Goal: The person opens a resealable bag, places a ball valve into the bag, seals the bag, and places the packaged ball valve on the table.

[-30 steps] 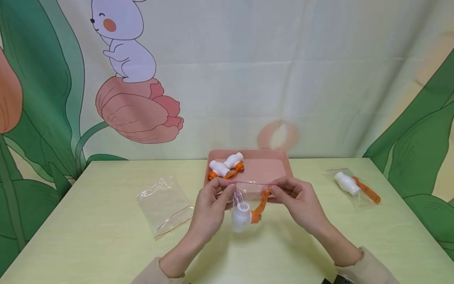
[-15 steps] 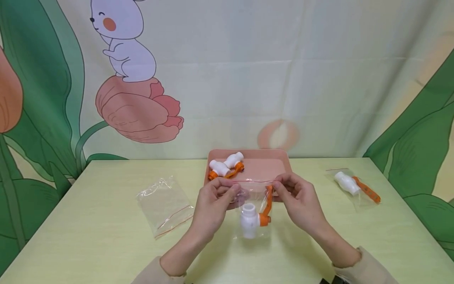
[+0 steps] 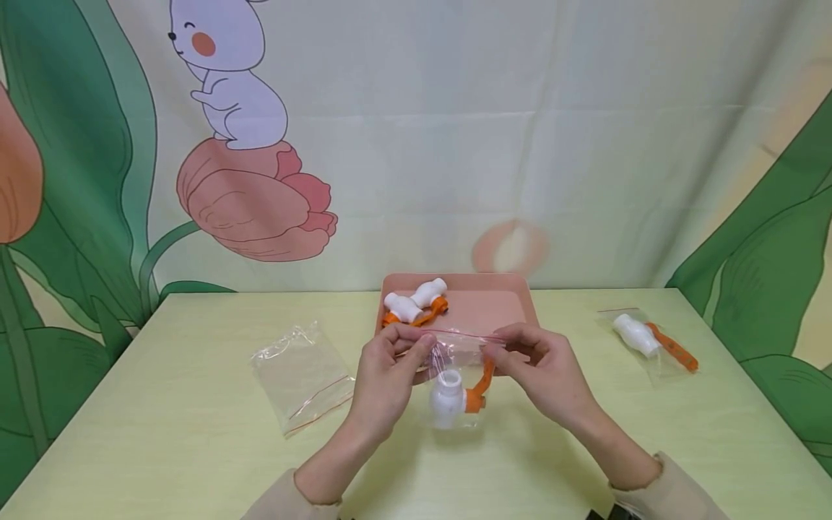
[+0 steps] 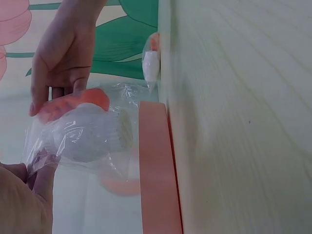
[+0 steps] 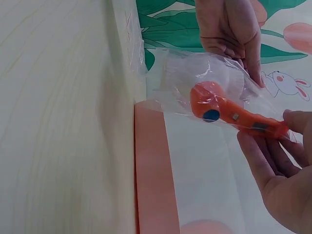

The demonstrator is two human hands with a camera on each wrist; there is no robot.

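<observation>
A clear zip bag (image 3: 461, 352) with a red zip line hangs between both hands, above the table and in front of the pink tray. Inside it is a white ball valve (image 3: 446, 401) with an orange handle (image 5: 248, 117). My left hand (image 3: 392, 368) pinches the bag's top left corner between thumb and fingers. My right hand (image 3: 542, 368) pinches the top right corner, its thumb by the handle's upper end. The wrist views show the valve and handle wholly within the film.
The pink tray (image 3: 490, 303) at the table's back holds two more white valves (image 3: 416, 300) with orange handles. On the left lies a flat zip bag (image 3: 302, 379). At the right lies another bagged valve (image 3: 637, 336). A printed curtain (image 3: 403, 144) hangs behind the table.
The bagged valve swung right and lower, then back left and up. My right hand shifted slightly outward and back, and its thumb now sits further in along the zip edge.
</observation>
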